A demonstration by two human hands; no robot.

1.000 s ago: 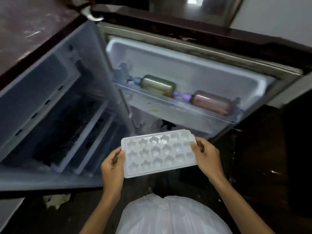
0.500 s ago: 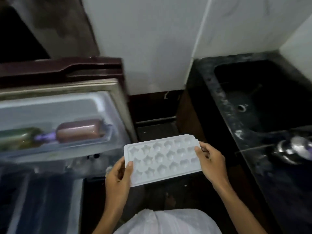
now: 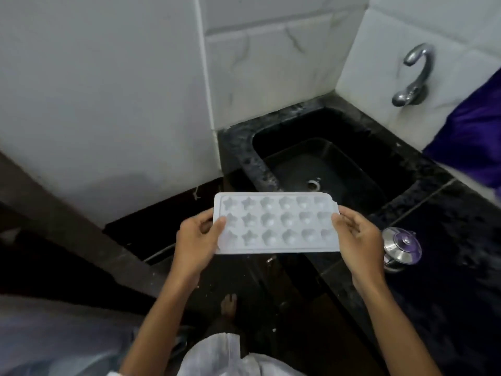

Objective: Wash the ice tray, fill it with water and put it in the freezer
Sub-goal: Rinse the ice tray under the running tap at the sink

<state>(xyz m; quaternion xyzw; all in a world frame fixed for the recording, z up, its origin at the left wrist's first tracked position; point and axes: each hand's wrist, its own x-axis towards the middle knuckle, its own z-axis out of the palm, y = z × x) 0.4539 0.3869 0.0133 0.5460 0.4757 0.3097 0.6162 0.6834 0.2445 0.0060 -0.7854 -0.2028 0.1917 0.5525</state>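
2 hands grip white ice tray (image 3: 276,223) by short ends: L hand (image 3: 196,240) at 9 o'clock, R hand (image 3: 357,237) at 3, thumbs on top. Tray level, mid-air; black sink (image 3: 237,147) at 1 o'clock, steel pot (image 3: 401,246) on surface (image 3: 455,240) by R hand.

There was one tray (image 3: 276,226) with eighteen hollows in three rows of six; two hands, the left hand (image 3: 196,240) and right hand (image 3: 357,240); one sink (image 3: 339,147), one tap (image 3: 414,74), one steel pot (image 3: 401,245), one purple cloth (image 3: 471,137) and one bare foot (image 3: 229,303).
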